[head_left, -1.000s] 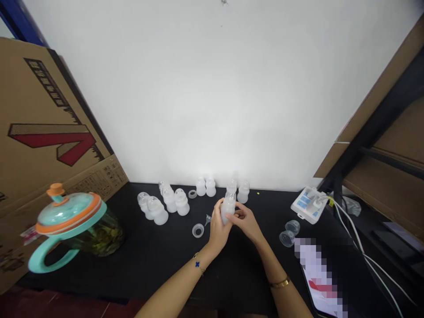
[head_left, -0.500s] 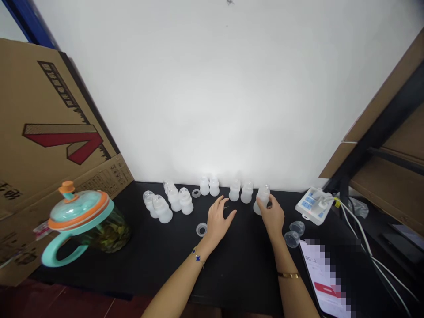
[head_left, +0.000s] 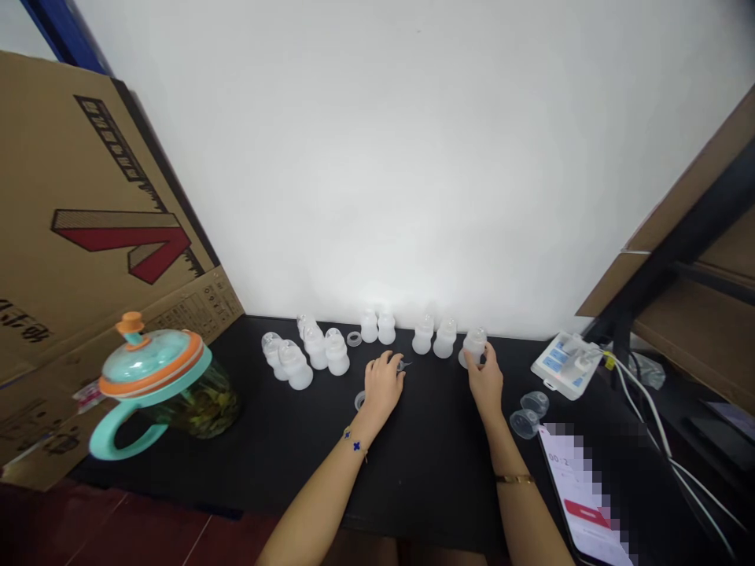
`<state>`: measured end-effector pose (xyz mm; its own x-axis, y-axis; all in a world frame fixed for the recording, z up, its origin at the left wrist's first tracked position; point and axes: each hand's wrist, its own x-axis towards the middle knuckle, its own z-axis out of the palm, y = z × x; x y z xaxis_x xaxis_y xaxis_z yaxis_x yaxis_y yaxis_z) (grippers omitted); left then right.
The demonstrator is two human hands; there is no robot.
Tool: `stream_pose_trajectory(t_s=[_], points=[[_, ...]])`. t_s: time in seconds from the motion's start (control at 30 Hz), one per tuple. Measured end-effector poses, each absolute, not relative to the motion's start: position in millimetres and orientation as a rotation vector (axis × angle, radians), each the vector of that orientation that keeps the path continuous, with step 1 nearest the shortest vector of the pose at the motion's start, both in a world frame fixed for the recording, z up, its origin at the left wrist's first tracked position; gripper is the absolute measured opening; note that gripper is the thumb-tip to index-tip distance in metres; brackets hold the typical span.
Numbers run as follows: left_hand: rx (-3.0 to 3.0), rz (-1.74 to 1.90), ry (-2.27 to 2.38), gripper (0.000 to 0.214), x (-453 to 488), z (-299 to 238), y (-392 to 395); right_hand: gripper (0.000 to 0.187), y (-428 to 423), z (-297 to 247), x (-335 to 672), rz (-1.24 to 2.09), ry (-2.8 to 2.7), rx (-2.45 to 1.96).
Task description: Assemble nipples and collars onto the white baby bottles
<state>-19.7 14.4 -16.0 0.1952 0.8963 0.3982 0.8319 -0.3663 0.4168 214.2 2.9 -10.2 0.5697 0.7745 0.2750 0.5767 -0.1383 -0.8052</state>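
Note:
My right hand (head_left: pixel 487 384) grips the side of a white baby bottle (head_left: pixel 473 343) with a clear top, standing upright on the black table (head_left: pixel 436 440). My left hand (head_left: pixel 382 387) is lowered to the table with its fingers curled and drawn together. At its fingertips is a small clear piece (head_left: pixel 403 365) that looks like a bottle nipple, partly covered by the fingers. Beside the left wrist lies a translucent ring (head_left: pixel 359 400), half hidden by the hand. Another ring (head_left: pixel 354 339) lies farther back. Two bottles (head_left: pixel 445 338) stand just left of the right hand.
More bottles (head_left: pixel 337 352) stand in a group at the left, with two (head_left: pixel 386 325) near the wall. A teal-lidded jug (head_left: pixel 200 405) stands far left by a cardboard box (head_left: pixel 118 259). At right are clear caps (head_left: pixel 524 423), a phone (head_left: pixel 581 495) and a white power strip (head_left: pixel 566 365) with cables.
My left hand's spread fingers have closed together by the small clear piece. My right hand remains on the bottle. The whole view has shifted slightly.

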Motion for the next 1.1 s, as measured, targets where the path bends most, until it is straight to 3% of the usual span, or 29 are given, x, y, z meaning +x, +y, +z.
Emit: stream_pose_trajectory(t_s=[0.13, 0.27, 0.33, 0.5, 0.6, 0.7, 0.8, 0.97, 1.1], points=[[2.312, 0.882, 1.656, 0.028, -20.2, -11.9, 16.6, 0.075, -3.7, -1.6, 207.5, 0.132, -1.032, -1.761], [2.072, 1.169, 1.493, 0.020, -21.7, -1.9, 17.8, 0.056, -17.3, 10.9, 184.0, -0.005, -0.965, -1.564], [1.908, 1.313, 1.346, 0.019, -21.6, 2.9, 17.3, 0.053, -19.0, 10.9, 169.5, 0.186, -1.012, -1.458], [1.834, 1.401, 1.156, 0.022, -18.5, 8.8, 12.1, 0.059, -10.4, -0.7, 145.0, 1.106, -0.969, -1.249], [1.976, 1.309, 1.120, 0.019, -16.9, 10.4, 8.0, 0.049, -8.8, -3.5, 143.1, 1.266, -0.921, -1.163], [2.096, 1.221, 1.100, 0.027, -17.1, 12.2, 6.2, 0.041, -9.9, -2.7, 146.3, 1.197, -0.911, -1.152], [2.081, 1.272, 1.177, 0.042, -20.9, 13.5, 10.1, 0.040, -9.8, -1.7, 150.2, 1.123, -0.809, -1.157], [2.032, 1.326, 1.667, 0.038, -37.3, 15.0, 23.1, 0.038, -7.8, -0.7, 153.9, 1.131, -0.661, -1.136], [1.979, 0.775, 2.019, 0.031, -50.8, 21.0, 22.2, 0.037, -6.9, -0.4, 154.5, 1.149, -0.621, -1.125]])
